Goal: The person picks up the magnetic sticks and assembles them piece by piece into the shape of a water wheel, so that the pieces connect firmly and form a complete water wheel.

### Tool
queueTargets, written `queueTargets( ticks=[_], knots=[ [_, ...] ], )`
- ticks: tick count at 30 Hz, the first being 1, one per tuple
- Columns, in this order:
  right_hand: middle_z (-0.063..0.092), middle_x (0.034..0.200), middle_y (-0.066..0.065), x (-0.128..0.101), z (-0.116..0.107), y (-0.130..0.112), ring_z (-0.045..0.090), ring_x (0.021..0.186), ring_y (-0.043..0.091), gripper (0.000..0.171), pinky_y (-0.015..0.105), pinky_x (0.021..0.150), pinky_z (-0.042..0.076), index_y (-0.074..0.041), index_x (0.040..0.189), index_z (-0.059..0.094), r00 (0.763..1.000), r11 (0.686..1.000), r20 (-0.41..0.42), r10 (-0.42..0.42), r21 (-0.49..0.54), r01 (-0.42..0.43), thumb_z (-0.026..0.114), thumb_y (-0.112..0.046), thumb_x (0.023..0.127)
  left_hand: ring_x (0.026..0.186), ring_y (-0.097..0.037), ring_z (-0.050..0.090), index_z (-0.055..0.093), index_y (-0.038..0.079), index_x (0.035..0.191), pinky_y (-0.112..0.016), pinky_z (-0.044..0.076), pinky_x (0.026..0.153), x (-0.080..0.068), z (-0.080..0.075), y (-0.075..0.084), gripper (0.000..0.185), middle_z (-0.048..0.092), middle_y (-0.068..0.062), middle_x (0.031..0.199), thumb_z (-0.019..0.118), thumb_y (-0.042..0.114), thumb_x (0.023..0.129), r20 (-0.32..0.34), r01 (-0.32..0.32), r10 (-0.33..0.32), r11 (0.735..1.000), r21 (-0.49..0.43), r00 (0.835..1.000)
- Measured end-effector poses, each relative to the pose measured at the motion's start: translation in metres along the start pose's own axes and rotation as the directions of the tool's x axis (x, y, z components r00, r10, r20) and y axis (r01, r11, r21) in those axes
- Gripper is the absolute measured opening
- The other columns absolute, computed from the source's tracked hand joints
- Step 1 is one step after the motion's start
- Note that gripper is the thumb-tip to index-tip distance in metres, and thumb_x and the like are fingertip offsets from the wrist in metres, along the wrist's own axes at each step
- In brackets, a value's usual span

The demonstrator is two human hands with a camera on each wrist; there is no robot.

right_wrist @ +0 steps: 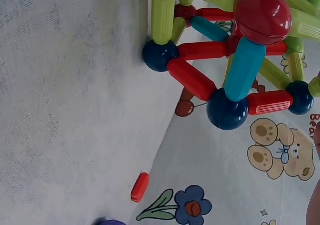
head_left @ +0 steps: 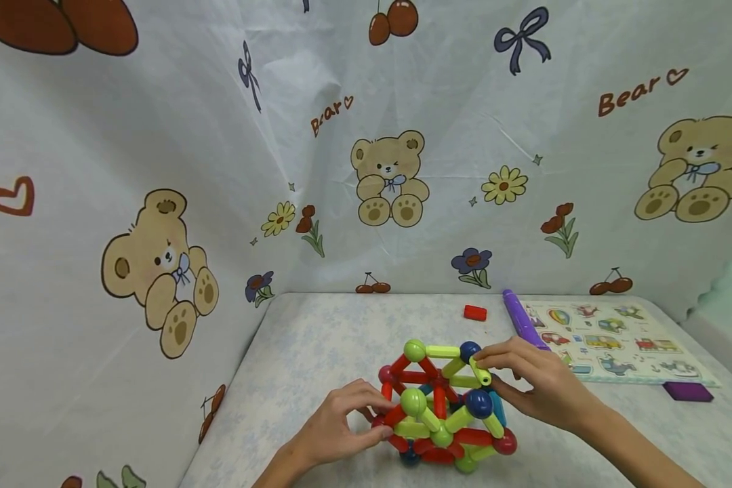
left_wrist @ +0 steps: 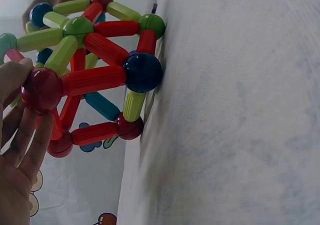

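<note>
A cage-like structure of magnetic balls and sticks (head_left: 442, 434), in red, lime green and blue, stands on the table between the two hands. At its left side my left hand (head_left: 337, 421) grips it by a dark red ball (left_wrist: 42, 90) and a red stick, thumb in front. My right hand (head_left: 539, 386) is at the top right and pinches a lime-green stick (head_left: 480, 372) beside a dark blue ball (head_left: 470, 351). The far end of that stick touches no ball that I can see. In the right wrist view only a sliver of the right hand shows at the edge.
A loose red stick (head_left: 475, 312) lies on the table (head_left: 329, 339) behind the structure. Farther right are a purple pen-like tool (head_left: 522, 320), a picture board (head_left: 625, 342) and a dark purple block (head_left: 687, 392). A bear-print curtain (head_left: 219, 135) hangs behind.
</note>
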State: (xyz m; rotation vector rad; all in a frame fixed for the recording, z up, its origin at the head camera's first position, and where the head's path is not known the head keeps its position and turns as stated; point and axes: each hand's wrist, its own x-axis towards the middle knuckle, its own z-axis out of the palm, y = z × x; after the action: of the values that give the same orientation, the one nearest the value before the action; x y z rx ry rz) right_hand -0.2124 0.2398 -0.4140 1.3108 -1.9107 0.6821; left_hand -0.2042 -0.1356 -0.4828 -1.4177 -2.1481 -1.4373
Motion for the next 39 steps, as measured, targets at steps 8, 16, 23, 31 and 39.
queueTargets(
  ticks=[8, 16, 23, 31, 39],
  knots=[
    [0.076, 0.111, 0.005, 0.003, 0.002, 0.003, 0.071, 0.093, 0.013, 0.032, 0.011, 0.072, 0.054, -0.01, 0.114, 0.078, 0.999, 0.999, 0.005, -0.033, -0.039, 0.033, 0.058, -0.036, 0.113, 0.097, -0.016, 0.07, 0.075, 0.01, 0.124, -0.029, 0.064, 0.074, 0.0, 0.0, 0.002, 0.033, 0.075, -0.006, 0.111, 0.084, 0.003, 0.093, -0.001, 0.021, -0.021, 1.0, -0.001, 1.0],
    [0.077, 0.111, 0.001, 0.002, 0.006, 0.001, 0.069, 0.085, 0.01, 0.032, 0.011, 0.071, 0.053, -0.015, 0.11, 0.079, 0.997, 0.991, 0.044, -0.068, -0.112, 0.072, 0.055, -0.035, 0.114, 0.098, -0.016, 0.07, 0.075, 0.01, 0.125, -0.029, 0.064, 0.074, -0.001, 0.0, 0.002, 0.033, 0.075, -0.007, 0.113, 0.083, 0.003, 0.094, -0.001, 0.017, -0.017, 1.0, -0.007, 1.0],
    [0.076, 0.11, 0.0, -0.001, 0.009, 0.001, 0.067, 0.082, 0.009, 0.033, 0.009, 0.067, 0.05, -0.016, 0.109, 0.079, 0.996, 0.988, 0.035, -0.086, -0.125, 0.09, 0.053, -0.035, 0.115, 0.099, -0.015, 0.07, 0.075, 0.011, 0.125, -0.028, 0.063, 0.075, 0.0, 0.0, 0.003, 0.032, 0.075, -0.006, 0.114, 0.083, 0.004, 0.094, 0.001, 0.018, -0.018, 1.0, -0.007, 1.0],
    [0.074, 0.114, 0.0, 0.003, -0.009, 0.017, 0.072, 0.089, 0.013, 0.039, 0.016, 0.071, 0.056, -0.013, 0.115, 0.078, 0.994, 0.975, 0.082, -0.068, -0.206, 0.084, 0.05, -0.04, 0.113, 0.098, -0.016, 0.07, 0.076, 0.01, 0.125, -0.03, 0.064, 0.073, 0.001, -0.001, 0.004, 0.032, 0.075, -0.007, 0.112, 0.083, 0.003, 0.094, 0.001, 0.007, -0.007, 1.0, -0.003, 1.0],
    [0.072, 0.111, 0.003, 0.001, -0.012, 0.077, 0.071, 0.084, 0.015, 0.054, 0.021, 0.066, 0.058, -0.008, 0.118, 0.074, 0.987, 0.946, 0.121, 0.104, -0.318, -0.061, 0.042, -0.051, 0.113, 0.094, -0.01, 0.07, 0.079, 0.013, 0.12, -0.037, 0.065, 0.071, 0.0, -0.003, 0.008, 0.022, 0.073, -0.002, 0.111, 0.081, 0.011, 0.098, 0.003, 0.062, -0.062, 0.998, -0.029, 0.998]
  ],
)
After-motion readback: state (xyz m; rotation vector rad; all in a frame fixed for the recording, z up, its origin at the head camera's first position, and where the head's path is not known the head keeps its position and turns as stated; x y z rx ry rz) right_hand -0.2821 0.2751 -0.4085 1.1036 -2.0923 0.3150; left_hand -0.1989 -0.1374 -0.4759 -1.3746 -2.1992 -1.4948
